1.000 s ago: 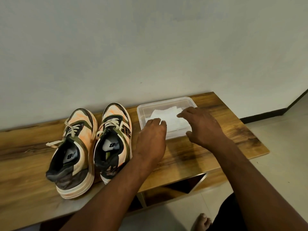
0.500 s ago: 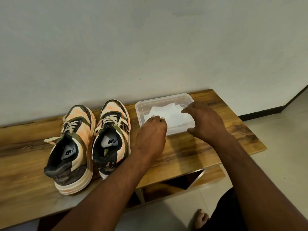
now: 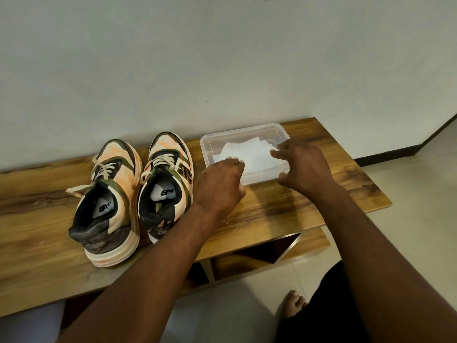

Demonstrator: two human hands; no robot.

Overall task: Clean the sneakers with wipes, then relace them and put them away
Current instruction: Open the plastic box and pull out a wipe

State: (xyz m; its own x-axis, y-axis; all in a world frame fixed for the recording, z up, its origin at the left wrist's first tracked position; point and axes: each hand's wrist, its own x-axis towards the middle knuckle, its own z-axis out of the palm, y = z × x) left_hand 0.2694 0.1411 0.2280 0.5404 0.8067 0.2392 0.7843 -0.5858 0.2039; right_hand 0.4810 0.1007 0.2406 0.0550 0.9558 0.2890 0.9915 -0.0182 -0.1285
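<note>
The white wipes (image 3: 249, 157) are lying crumpled inside a clear plastic container (image 3: 205, 147), which is sitting on the table (image 3: 284, 206) near its back edge, just right of the sneakers. My left hand (image 3: 218, 184) is reaching over the container's near left corner, its fingers curled down with the tips touching the wipes; I cannot tell whether they are actually pinching a sheet. My right hand (image 3: 300, 167) is hovering over the container's right side, fingers bent and loosely spread, the fingertips just above or on the wipes and the thumb hanging beside the near rim; it is not plainly gripping anything.

The left sneaker (image 3: 108, 201) and the right sneaker (image 3: 165, 184) are standing side by side on the table, touching each other, toes toward the wall (image 3: 222, 58), heels toward me, laces threaded and loose. My bare foot (image 3: 293, 303) is resting on the tiled floor (image 3: 408, 181) below the table.
</note>
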